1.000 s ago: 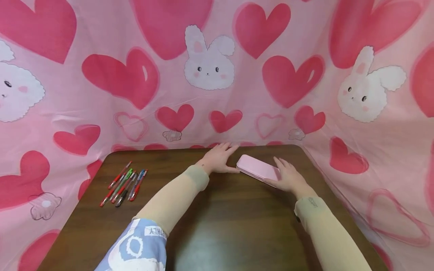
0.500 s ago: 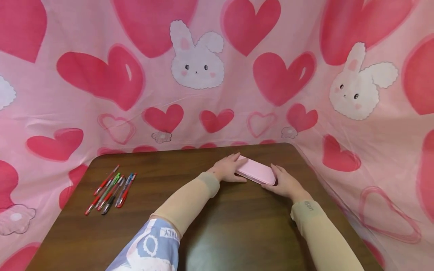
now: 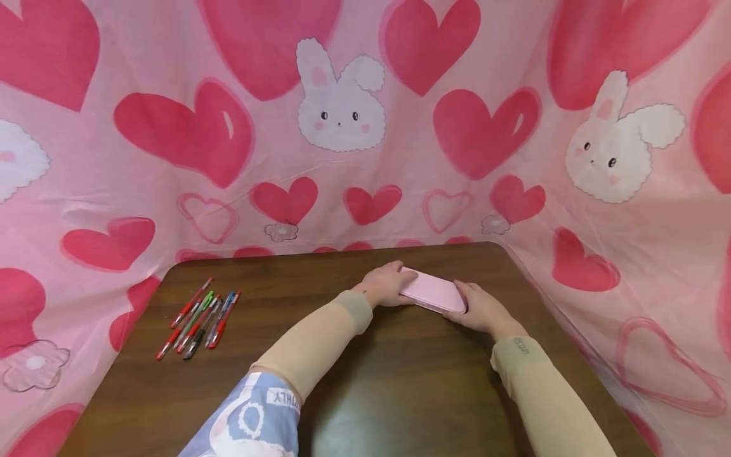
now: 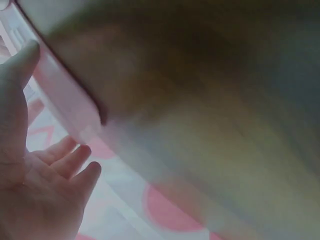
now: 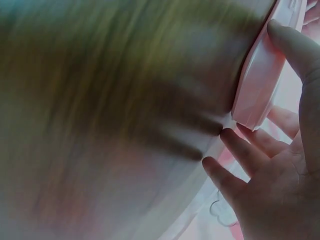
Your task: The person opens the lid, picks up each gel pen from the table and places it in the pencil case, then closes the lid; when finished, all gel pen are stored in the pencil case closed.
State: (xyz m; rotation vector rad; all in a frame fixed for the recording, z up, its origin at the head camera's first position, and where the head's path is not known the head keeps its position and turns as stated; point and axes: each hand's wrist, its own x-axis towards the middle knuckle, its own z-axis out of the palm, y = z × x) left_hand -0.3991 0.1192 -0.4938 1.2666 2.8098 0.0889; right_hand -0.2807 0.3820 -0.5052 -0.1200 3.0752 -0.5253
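Note:
A long pink pencil case with rounded ends lies on the far part of the brown table, its lid down. My left hand holds its left end, thumb along the near side and fingers over the far side. At the right end, my right hand grips it with the thumb in front. In the left wrist view, the left thumb presses the side of the case, while some fingers stay apart from it. From the right wrist, the right thumb touches the side of the case and fingers reach around its end.
Several pens with red, green, blue and black parts lie in a loose bunch on the left of the brown table. A pink cloth with hearts and rabbits hangs behind the table and along both sides.
My left hand has come from beside the pencil case onto its left end. The right hand has shifted from over the case to its right end. The pens lie still.

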